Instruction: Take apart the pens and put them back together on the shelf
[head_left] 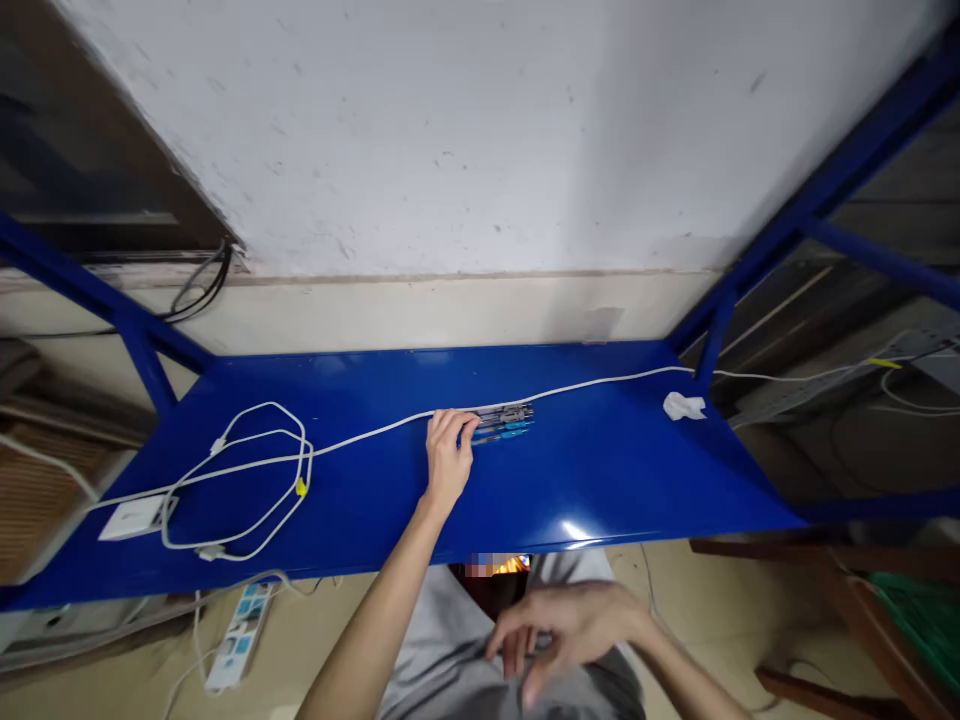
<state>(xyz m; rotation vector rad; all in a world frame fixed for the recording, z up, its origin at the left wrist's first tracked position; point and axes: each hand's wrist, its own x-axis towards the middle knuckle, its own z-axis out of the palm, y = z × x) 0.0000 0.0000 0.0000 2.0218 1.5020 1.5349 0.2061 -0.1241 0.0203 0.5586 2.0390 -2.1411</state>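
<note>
Centrally, a small row of slim pens with grey and blue parts (pixel 514 428) is laid on the glossy blue tabletop (pixel 600 460), beside the long white cable (pixel 375 432). Their left ends are touched by the left hand (pixel 448 452), its fingers bent and nearly closed; whether any pen is gripped cannot be told. The blurred right hand (pixel 566 630) is held above the grey-clothed lap (pixel 450 640), fingers loosely curled and apart, with nothing seen in them.
</note>
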